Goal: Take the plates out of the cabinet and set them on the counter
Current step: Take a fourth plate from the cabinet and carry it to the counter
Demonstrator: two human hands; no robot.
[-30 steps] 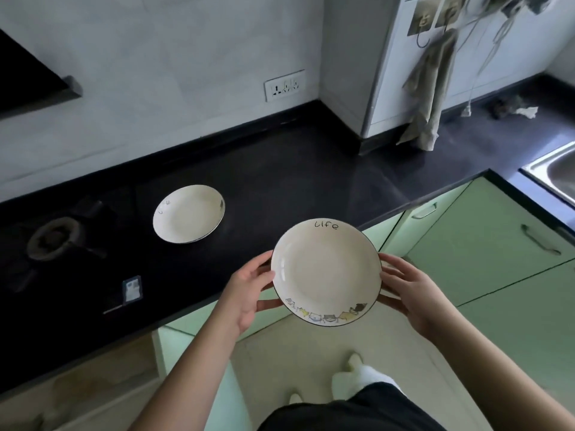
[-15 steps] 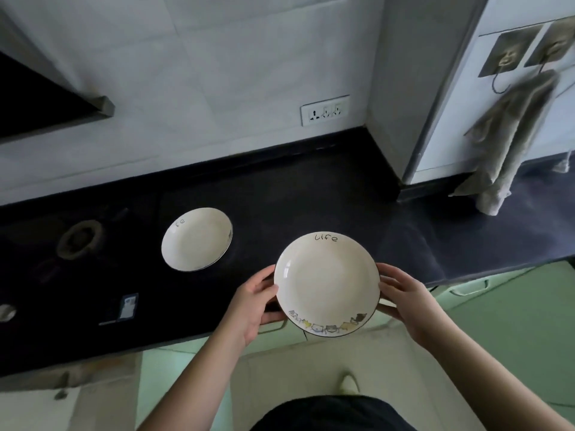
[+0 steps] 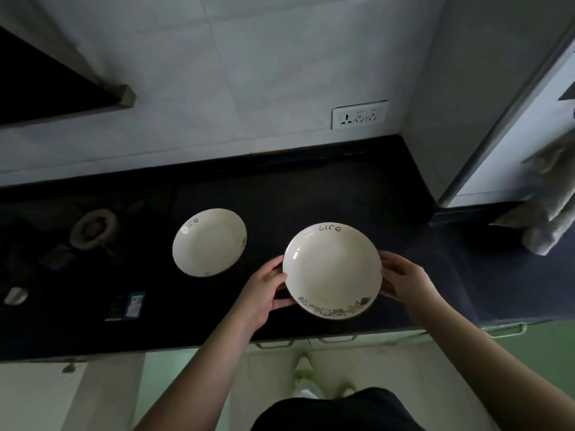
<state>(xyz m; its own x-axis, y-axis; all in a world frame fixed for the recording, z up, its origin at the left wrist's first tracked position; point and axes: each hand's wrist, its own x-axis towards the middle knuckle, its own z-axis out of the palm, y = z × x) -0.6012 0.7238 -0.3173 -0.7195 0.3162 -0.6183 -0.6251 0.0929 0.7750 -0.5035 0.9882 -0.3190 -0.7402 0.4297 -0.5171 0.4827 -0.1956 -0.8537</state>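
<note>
A cream plate [image 3: 332, 270] with "Life" written at its far rim and small cartoon figures along its near rim is held level over the black counter [image 3: 311, 188]. My left hand [image 3: 264, 290] grips its left edge and my right hand [image 3: 404, 279] grips its right edge. Whether the plate touches the counter I cannot tell. A second matching plate [image 3: 209, 242] lies flat on the counter just to the left, apart from the held one.
A gas burner [image 3: 93, 227] sits at the left of the counter, with a small dark packet [image 3: 129, 306] near the front edge. A wall socket [image 3: 359, 115] is behind. A towel [image 3: 550, 219] hangs at the right. Green drawers [image 3: 529, 343] lie below.
The view has swung towards the counter. Both hands have carried the plate forward from over the floor to above the counter, to the right of the resting plate.
</note>
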